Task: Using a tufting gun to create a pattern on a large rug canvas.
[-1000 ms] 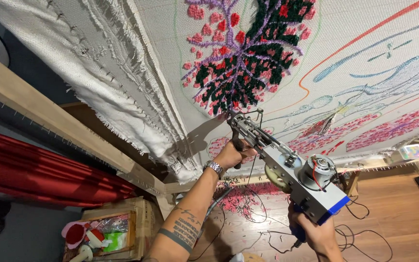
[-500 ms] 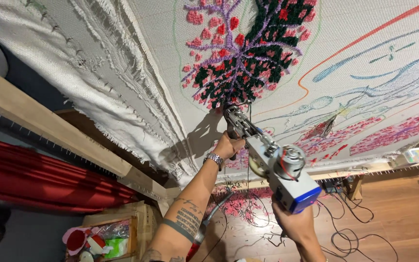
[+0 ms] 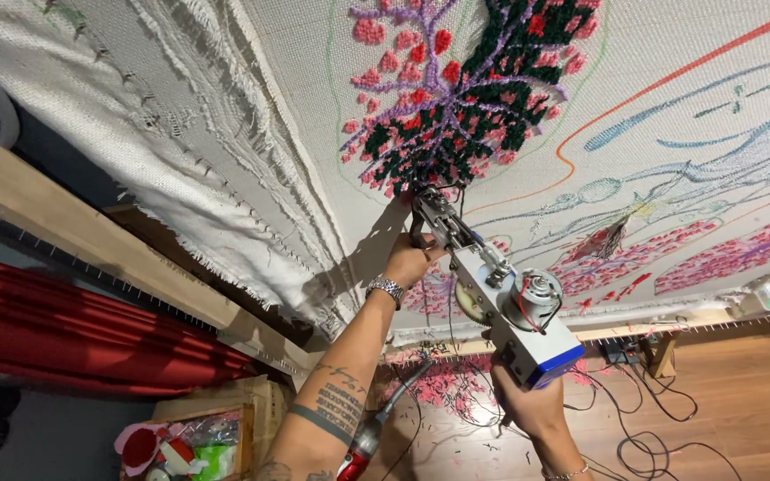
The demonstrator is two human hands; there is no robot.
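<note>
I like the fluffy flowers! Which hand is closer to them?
Left. The left hand grips the tufting gun's front handle just below the tufted flower patch; the right hand holds the rear grip, farther down.

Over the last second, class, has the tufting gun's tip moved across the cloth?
Yes. The tufting gun tip has moved up the cloth, from bare weave below the flower patch to its lower edge.
</note>
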